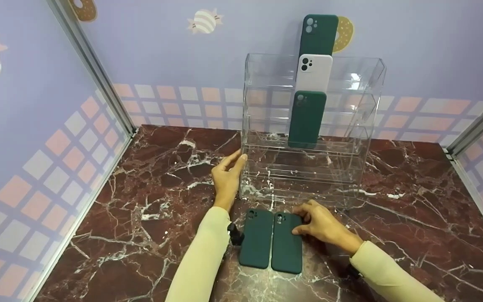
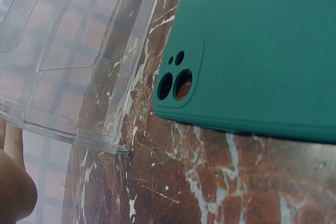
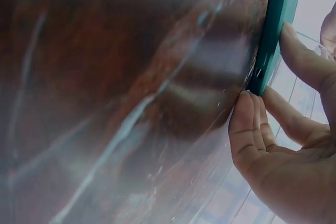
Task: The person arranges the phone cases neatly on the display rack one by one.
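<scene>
Two dark green phone cases lie side by side on the marble-patterned table, the left case and the right case. My right hand grips the upper right corner of the right case, thumb on it and fingertips at its end edge. The left case shows its camera cutouts from close up. At the left side of a clear tiered rack, my left hand rests with fairly straight fingers along the wall. In the rack's upper tiers stand a front green case, a white case and a rear green case.
The rack stands near the patterned back wall. Side panels with metal edge strips bound the table on the left and right. A black wrist strap sits at my left cuff, beside the left case.
</scene>
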Demonstrator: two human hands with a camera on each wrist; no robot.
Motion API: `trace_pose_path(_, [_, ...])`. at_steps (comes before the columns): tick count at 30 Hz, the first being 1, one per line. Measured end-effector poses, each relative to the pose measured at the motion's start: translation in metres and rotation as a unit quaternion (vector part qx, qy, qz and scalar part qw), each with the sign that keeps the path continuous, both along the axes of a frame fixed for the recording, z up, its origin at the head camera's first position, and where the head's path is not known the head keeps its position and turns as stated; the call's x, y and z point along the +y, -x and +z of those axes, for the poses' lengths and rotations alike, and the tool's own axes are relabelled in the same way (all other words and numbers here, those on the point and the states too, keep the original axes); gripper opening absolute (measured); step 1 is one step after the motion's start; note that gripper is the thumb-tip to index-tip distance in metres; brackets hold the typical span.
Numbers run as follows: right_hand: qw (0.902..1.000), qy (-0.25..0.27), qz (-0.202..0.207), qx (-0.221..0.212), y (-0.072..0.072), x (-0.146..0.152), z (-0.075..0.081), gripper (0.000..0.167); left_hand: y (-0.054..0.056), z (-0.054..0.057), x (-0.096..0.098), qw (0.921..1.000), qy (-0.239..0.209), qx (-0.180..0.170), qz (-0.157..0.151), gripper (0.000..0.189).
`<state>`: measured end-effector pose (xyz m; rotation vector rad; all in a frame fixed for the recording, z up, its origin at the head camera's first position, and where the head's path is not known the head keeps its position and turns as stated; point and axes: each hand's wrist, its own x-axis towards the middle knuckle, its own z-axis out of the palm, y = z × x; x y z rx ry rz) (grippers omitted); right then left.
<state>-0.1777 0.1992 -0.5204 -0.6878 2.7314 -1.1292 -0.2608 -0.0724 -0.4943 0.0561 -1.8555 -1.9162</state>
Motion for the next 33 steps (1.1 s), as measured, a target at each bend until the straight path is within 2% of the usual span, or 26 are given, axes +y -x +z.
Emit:
trace_pose_path(8, [0.9999,-0.003,-0.012,-0.002,-0.0047,-0.006,0.0015,0.045,0.0013,-0.0004,0.0003,0.9999,-0.007,0.009,0.002,0.025])
trace_pose_path(18, [0.9986,0.025,-0.017,-0.044,-0.0064,-0.0055,0.0055,0.046,0.0003,0.003,0.0012,0.9999,-0.01,0.009,0.0,0.024])
trace_pose_path(27, [0.9984,0.025,-0.018,-0.048,-0.0051,-0.0007,0.0054,0.042,-0.0012,0.0075,0.0001,0.9989,0.037,0.014,0.025,0.02])
trace_pose_path(33, [0.9979,0.041,-0.015,-0.047,-0.0051,0.0018,0.0066,0.04,-0.0006,0.0075,-0.0003,0.9988,0.034,0.025,0.027,0.021])
